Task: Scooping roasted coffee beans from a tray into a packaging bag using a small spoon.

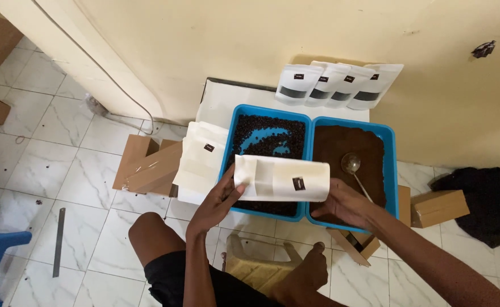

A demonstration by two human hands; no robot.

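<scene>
While both hands, left hand (pixel 218 199) and right hand (pixel 341 206), grip the white pouch (pixel 281 179) ends over the blue trays (pixel 309 122), I'd spread its mouth wide before touching the spoon (pixel 353 167).

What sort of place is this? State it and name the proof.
Probably a small home or back-room coffee packing spot: a blue plastic tray of dark coffee beans, another of brown ground coffee, white stand-up pouches against the wall, marble-patterned floor tiles.
</scene>
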